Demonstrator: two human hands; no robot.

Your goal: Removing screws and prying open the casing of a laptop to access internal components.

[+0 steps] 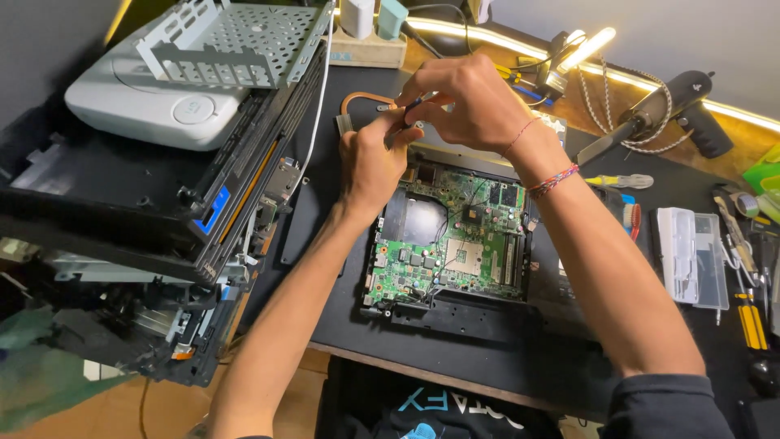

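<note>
Seen from the head camera, both hands meet above the far edge of an opened laptop base whose green circuit board (pixel 451 244) lies exposed on the black tabletop (pixel 504 358). The left hand (pixel 370 162) is closed around the end of a curved copper heat pipe with a small metal plate (pixel 357 110), keeping it lifted just off the board's rear edge so that the other hand can get at it. The right hand (pixel 463 102) pinches a slim tool with a blue handle (pixel 413 106) between thumb and fingertips, its tip pointed at the spot the left hand steadies; the tip itself is hidden behind the fingers, so it may be a small screwdriver, but I cannot be sure.

To the left a stack of dismantled black machines (pixel 154 211) is piled up, with a white rounded device (pixel 154 102) and a perforated grey metal cage (pixel 236 41) on top, out of the working area. On the right, near the board, lie a clear plastic parts box (pixel 691 256) and several yellow-handled screwdrivers (pixel 751 321), within easy reach. A lit lamp strip (pixel 504 41) runs along the back.
</note>
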